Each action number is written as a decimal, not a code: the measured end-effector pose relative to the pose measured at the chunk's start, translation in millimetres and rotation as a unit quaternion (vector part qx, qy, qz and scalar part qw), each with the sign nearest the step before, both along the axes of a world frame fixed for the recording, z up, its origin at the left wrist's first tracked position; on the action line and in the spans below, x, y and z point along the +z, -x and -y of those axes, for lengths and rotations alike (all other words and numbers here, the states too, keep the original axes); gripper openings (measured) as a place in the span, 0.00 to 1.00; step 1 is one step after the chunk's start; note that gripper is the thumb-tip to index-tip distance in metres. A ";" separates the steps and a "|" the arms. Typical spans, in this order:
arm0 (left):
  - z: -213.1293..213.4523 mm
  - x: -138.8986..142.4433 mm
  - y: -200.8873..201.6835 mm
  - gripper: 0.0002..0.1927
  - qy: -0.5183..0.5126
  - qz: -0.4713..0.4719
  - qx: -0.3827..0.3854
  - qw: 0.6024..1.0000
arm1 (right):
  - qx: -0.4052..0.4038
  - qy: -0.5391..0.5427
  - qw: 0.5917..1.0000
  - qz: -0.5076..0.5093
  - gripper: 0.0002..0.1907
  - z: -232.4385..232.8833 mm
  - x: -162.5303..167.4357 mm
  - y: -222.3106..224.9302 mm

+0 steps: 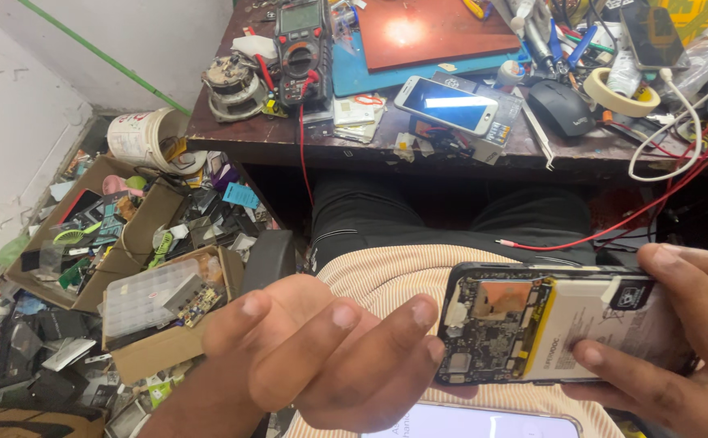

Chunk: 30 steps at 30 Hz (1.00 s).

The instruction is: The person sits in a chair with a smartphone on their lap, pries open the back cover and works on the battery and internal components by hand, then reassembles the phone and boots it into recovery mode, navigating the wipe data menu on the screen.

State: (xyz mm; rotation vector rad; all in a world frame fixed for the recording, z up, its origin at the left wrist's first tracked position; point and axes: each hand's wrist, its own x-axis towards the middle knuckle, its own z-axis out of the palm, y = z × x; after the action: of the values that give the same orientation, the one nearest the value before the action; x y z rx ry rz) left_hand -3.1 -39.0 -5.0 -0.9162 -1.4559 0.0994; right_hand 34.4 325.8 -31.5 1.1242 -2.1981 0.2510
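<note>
My right hand grips an opened phone with its back cover off, showing a dark circuit board and a white battery. The phone lies level above my lap. My left hand hovers just left of it, palm up with fingers spread and curled, fingertips close to the phone's left end, holding nothing. Under both hands, at the bottom edge, lies a second phone with a lit white screen.
A cluttered dark workbench ahead carries a multimeter, a lit phone, a mouse, a tape roll, an orange mat and red wires. Cardboard boxes of parts and a white bucket crowd the floor left.
</note>
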 end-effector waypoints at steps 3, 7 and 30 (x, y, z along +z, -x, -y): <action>1.1 2.3 -1.9 0.05 0.006 0.023 -0.011 1.000 | 0.013 0.010 1.000 0.003 0.32 -5.3 -8.0 4.1; -6.7 -2.2 6.2 0.06 -0.028 0.005 -0.051 0.998 | 0.017 0.005 0.999 0.038 0.32 -10.8 -14.3 6.0; -7.6 -4.0 6.6 0.06 -0.029 0.019 -0.060 0.998 | 0.007 0.001 0.998 0.062 0.31 -4.6 -6.6 1.1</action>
State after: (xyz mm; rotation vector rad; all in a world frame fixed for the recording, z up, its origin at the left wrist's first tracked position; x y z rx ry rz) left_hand -9.7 -31.4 -8.9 -0.9601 -1.4290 -0.0485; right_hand 33.3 330.4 -38.1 1.1501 -2.2990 0.3366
